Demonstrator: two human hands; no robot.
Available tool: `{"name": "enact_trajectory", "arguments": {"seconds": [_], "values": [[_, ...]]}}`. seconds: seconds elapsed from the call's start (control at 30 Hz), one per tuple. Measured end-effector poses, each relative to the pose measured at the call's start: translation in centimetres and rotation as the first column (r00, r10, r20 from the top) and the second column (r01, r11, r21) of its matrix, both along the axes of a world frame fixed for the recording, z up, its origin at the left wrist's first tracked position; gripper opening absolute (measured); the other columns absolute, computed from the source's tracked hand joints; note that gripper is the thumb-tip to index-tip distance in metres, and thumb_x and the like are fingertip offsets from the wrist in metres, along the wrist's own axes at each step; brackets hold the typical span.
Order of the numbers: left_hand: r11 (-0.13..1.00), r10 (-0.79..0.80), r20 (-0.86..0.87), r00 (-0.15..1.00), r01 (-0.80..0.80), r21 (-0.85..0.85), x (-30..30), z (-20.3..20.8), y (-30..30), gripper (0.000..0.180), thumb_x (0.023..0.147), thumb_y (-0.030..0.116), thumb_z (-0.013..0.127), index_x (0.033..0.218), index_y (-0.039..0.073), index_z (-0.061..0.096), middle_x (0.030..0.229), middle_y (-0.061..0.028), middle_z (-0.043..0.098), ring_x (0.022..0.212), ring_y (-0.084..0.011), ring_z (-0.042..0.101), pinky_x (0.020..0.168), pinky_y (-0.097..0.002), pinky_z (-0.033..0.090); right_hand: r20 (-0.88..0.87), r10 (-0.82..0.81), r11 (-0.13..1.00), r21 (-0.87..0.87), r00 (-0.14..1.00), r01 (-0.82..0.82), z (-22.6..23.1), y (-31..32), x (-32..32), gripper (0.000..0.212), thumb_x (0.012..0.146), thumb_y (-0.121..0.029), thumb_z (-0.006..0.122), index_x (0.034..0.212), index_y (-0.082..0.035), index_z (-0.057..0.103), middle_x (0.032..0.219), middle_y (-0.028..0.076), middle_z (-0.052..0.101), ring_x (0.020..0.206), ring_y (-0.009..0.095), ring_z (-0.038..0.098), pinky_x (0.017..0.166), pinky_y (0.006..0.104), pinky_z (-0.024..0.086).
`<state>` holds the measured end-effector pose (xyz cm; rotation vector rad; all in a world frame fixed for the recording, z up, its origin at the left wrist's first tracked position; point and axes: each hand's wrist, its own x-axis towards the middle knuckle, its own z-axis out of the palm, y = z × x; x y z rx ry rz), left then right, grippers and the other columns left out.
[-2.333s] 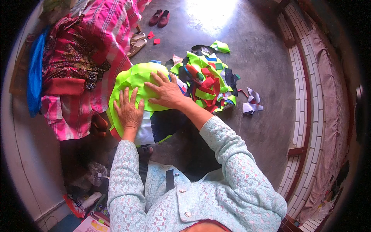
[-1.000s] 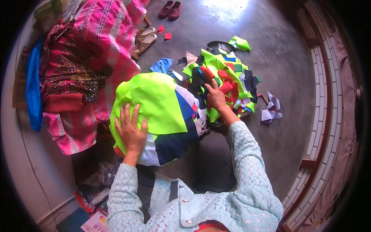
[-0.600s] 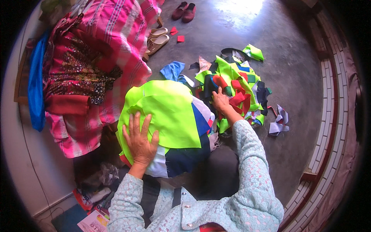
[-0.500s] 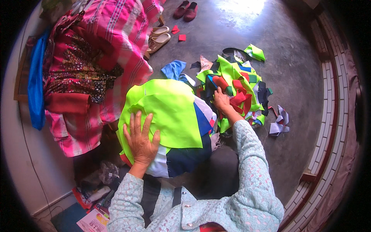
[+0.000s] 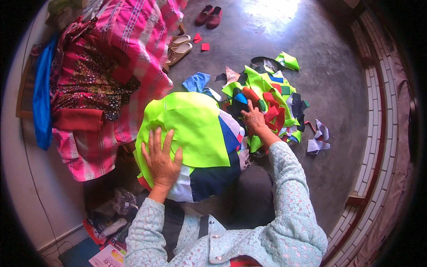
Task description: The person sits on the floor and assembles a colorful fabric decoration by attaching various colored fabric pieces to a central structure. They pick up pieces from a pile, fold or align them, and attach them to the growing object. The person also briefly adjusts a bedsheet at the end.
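My left hand lies flat with its fingers spread on a neon yellow-green cloth piece. That piece tops a rounded stack over my lap, where navy cloth, white cloth and a blue patch show at the edge. Farther right, my right hand reaches into a heap of fabric scraps on the floor. Its thumb and forefinger are apart, touching a dark scrap beside a bright blue one. The other right fingers are partly hidden. Red strips lie next to this hand.
A pink checked cloth drapes over something at left, with a blue cloth hanging beside it. Beige shoes and dark red shoes stand on the floor. A pale scrap lies right of the heap. Packages sit lower left.
The right hand has shifted slightly, and its thumb and forefinger have spread apart. More of the bright blue scrap shows beside it. My left hand stays on the yellow-green cloth.
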<state>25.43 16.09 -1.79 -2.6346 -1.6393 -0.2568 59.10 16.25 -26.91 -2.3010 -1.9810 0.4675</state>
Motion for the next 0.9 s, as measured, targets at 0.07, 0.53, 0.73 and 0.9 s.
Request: {"name": "enact_trajectory", "arguments": {"seconds": [0.07,0.53,0.73,0.9], "values": [[1.000,0.003,0.006,1.000,-0.003,-0.002,-0.1,0.0,-0.1,0.053,0.084,0.039,0.052,0.132,0.017,0.048,0.144,-0.0098,0.036,0.136,-0.0293,0.028,0.110,-0.0520,0.013,0.008,0.099,0.979,-0.177,0.995,-0.096,1.4,0.4,-0.7,0.038,0.072,-0.029,0.071,0.110,-0.029,0.064,0.145,0.016,0.026,0.100,0.036,0.056,0.079,0.0432,0.053],[1.000,0.013,0.024,1.000,-0.013,0.008,-0.2,-0.2,-0.2,0.053,0.084,0.040,0.052,0.133,0.019,0.048,0.144,-0.0096,0.036,0.135,-0.0292,0.029,0.110,-0.0517,0.013,-0.882,-0.265,0.870,-0.045,0.389,0.491,2.3,1.6,3.1,0.050,0.088,-0.034,0.061,0.120,0.003,0.056,0.128,0.011,0.045,0.106,0.023,0.051,0.090,0.0326,0.042],[0.999,0.003,0.029,1.000,-0.004,0.042,0.0,-0.2,-0.2,0.052,0.084,0.038,0.052,0.133,0.020,0.048,0.143,-0.0082,0.037,0.135,-0.0275,0.030,0.110,-0.0512,0.014,-0.935,0.135,0.807,-0.089,-0.329,0.584,11.3,-0.5,6.8,0.042,0.090,-0.030,0.062,0.123,-0.004,0.055,0.126,0.005,0.054,0.115,0.018,0.050,0.094,0.0395,0.043],[0.998,0.015,0.026,1.000,-0.017,0.066,-0.2,-0.4,-0.3,0.052,0.085,0.039,0.051,0.133,0.020,0.048,0.143,-0.0072,0.037,0.135,-0.0267,0.030,0.110,-0.0513,0.015,-0.588,0.515,0.808,0.090,-0.624,0.582,13.7,-5.9,6.7,0.037,0.091,-0.026,0.059,0.123,-0.008,0.056,0.127,0.006,0.057,0.116,0.022,0.052,0.097,0.0443,0.042]]}}
